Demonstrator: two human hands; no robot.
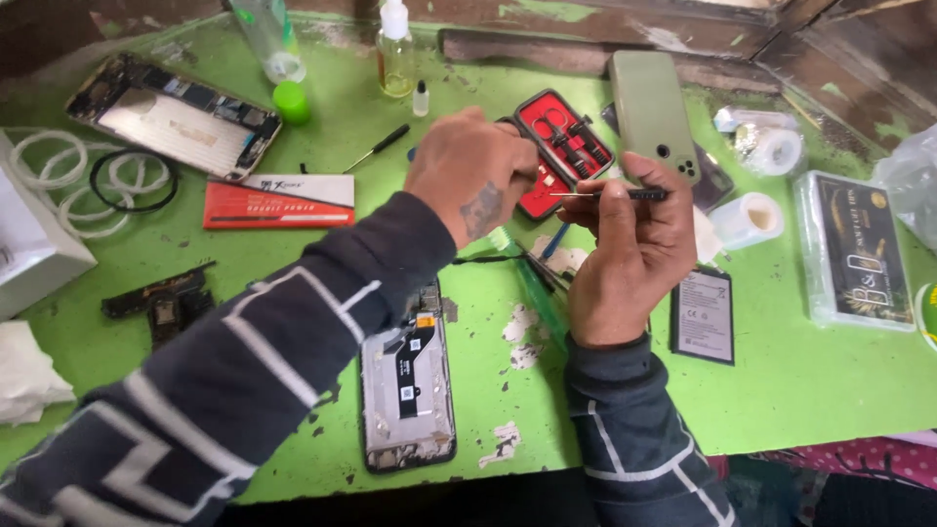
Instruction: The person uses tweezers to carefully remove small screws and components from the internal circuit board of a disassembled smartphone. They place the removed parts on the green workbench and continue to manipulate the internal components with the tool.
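Note:
My right hand (630,249) is raised over the green table, gripping a thin screwdriver (625,194) with a dark handle, held level. My left hand (473,171) is closed at the screwdriver's metal tip, fingers pinched there; what they pinch is hidden. Below my left forearm an opened phone (408,390) lies with its back off, board and flex cable showing. Behind the hands sits an open red-lined tool case (556,146), and a green phone back cover (652,112) leans beside it.
A flat battery (703,317) lies right of my right wrist. Tape rolls (771,146), a clear plastic box (857,249), bottles (395,49), a second open phone chassis (176,117), a red card (280,202) and white rings (59,176) surround the work spot.

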